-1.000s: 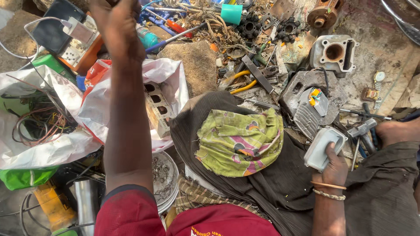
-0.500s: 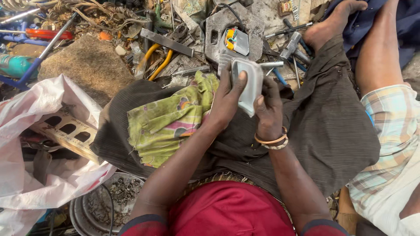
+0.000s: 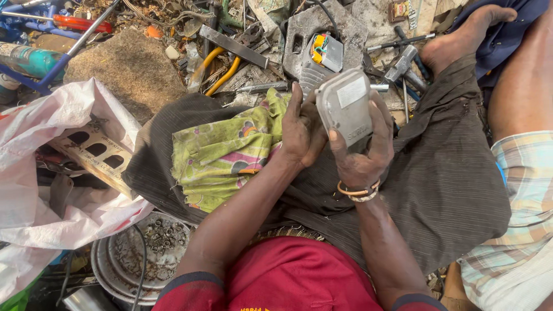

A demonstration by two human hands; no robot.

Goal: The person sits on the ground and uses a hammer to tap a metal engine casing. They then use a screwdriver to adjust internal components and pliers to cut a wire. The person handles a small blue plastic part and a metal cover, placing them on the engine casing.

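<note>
While both hands, left hand [image 3: 300,133] and right hand [image 3: 362,154], clamp fingers round the grey metal cover [image 3: 344,106], hiding its underside, oily scrap litters the far ground [image 3: 132,63].

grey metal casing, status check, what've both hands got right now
Both hands on the grey metal casing: right hand cups it from below, left hand steadies its side. Green cloth on lap beside them. Nothing blocking.

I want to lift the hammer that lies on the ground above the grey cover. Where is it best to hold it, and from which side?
Probably by the handle, coming from above. The hammer lies flat among the scrap, its metal head close to the grey cover that both hands hold, while the thin handle runs away from the head and looks less crowded.
</note>
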